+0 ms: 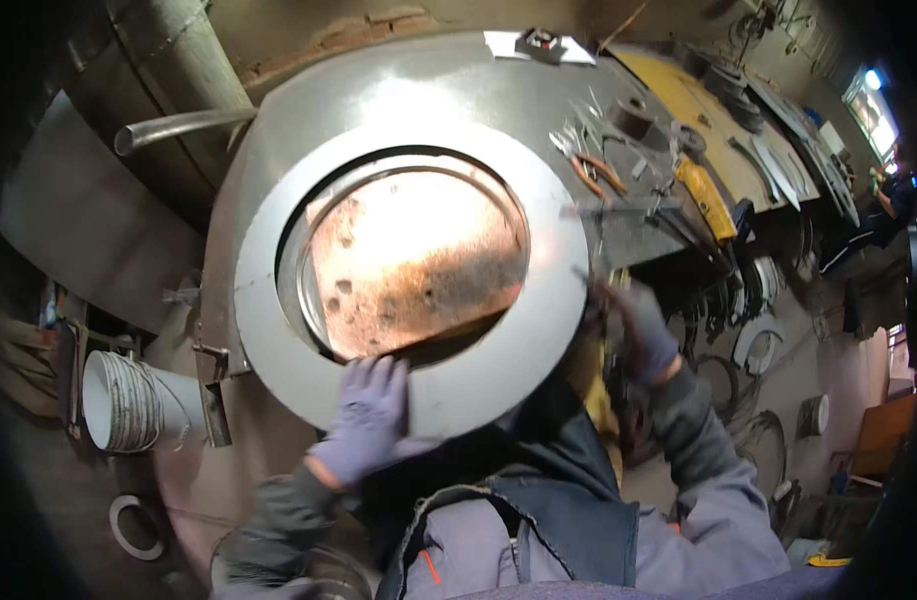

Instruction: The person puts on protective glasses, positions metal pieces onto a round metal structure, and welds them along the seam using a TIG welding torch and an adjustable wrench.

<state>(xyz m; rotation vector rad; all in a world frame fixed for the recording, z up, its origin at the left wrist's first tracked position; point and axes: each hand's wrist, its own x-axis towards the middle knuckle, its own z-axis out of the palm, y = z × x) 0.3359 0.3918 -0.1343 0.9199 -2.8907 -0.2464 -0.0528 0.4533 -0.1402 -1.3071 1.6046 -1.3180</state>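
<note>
Workshop seen from the head cam: grey steel bench (308,110) w/ a round opening, rusty plate (413,265) glowing orange inside it, brick wall behind, scrap rings on the floor at right.

Big flat steel ring (538,330) lies over the opening, roughly centred, near edge overhanging toward the person. Left hand (366,420), purple glove, fingers spread flat on the ring's near rim, palm pressing down, prob. to keep it from sliding. Right hand (633,330), dark glove, at the ring's right edge, fingers curled; looks closed on a thin tool but blurred, can't tell what or how tight.

Pliers w/ orange handles (590,172), loose tools and a yellow box (706,195) sit on the bench top right, within reach. Stack of white buckets (123,400) lower left, bent pipe (178,125) upper left. Another person (893,195) far right, well apart.
</note>
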